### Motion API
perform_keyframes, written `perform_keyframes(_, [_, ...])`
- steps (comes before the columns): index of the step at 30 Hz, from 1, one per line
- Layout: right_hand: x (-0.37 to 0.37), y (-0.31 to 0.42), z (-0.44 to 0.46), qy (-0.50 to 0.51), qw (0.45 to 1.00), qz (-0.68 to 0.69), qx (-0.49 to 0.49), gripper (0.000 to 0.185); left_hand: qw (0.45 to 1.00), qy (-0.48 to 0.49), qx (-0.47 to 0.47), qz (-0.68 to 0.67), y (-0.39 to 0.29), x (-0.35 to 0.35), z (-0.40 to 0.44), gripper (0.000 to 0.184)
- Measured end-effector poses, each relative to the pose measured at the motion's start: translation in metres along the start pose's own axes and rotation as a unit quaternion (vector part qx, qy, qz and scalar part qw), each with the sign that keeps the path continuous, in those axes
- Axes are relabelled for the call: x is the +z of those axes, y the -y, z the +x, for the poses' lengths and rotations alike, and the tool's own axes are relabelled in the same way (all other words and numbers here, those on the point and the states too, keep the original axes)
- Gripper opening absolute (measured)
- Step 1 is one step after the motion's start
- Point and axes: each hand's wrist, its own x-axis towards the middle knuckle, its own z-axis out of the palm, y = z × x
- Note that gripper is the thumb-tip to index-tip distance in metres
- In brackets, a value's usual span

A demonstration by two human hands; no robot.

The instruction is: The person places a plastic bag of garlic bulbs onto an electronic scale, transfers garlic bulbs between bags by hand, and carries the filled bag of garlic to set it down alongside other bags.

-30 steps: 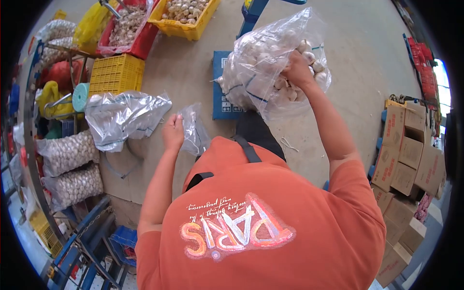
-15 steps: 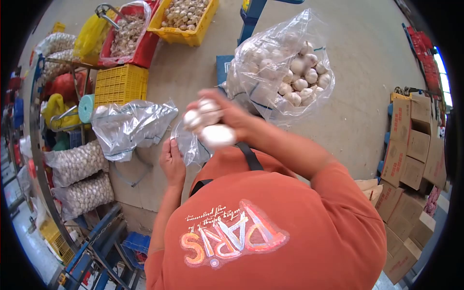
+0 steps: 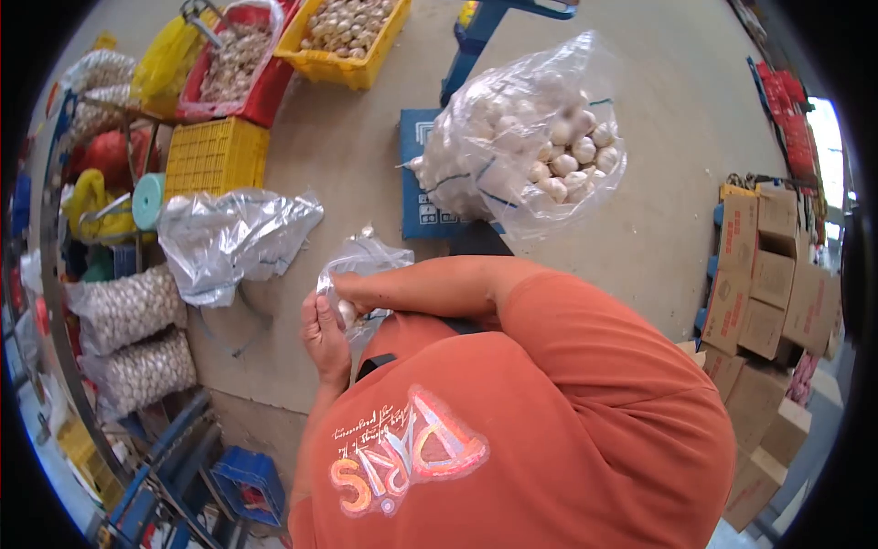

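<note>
Floor [image 3: 668,240]: I am looking down on a wide, bare, greyish surface that is running under the whole workspace
Cartons [image 3: 770,279]: stacked on the right, several of them are standing tilted
Large clear bag [image 3: 489,128]: it is lying far ahead, gaping to the right, and I am seeing many pale garlic bulbs [image 3: 564,165] inside
Blue platform [image 3: 412,206]: it is bearing part of the large clear bag
Crates: far left, a red crate [image 3: 266,108] and a yellow crate [image 3: 351,73] are holding contents
Filled bags [image 3: 133,304]: two are lying one beyond the other, on the left
Small clear bag [image 3: 391,257]: it is hanging near, left of the torso, between the hands
Left hand [image 3: 326,340]: its fingers are closing together on the small clear bag's edge
Right hand [image 3: 352,291]: it is resting at that bag's mouth, arm crossing leftward; I cannot tell how its fingers are standing
Single bulb [image 3: 347,314]: it is showing between both hands
</note>
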Motion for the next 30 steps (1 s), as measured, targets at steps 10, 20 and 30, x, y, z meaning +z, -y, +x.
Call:
perform_keyframes(10, [-0.095, 0.014, -0.038, -0.189, 0.65, -0.53, -0.51, 0.023, 0.99, -0.124, 0.003, -0.066, -0.015, -0.038, -0.009, 0.022])
perform_keyframes(20, [-0.146, -0.009, 0.088, -0.178, 0.847, -0.489, -0.102, 0.119, 0.956, -0.272, -0.087, -0.071, -0.018, -0.065, -0.027, 0.026])
perform_keyframes(30, [-0.084, 0.005, 0.061, -0.236, 0.765, -0.464, -0.38, 0.022, 0.949, -0.309, -0.038, -0.043, -0.051, -0.109, -0.045, 0.048])
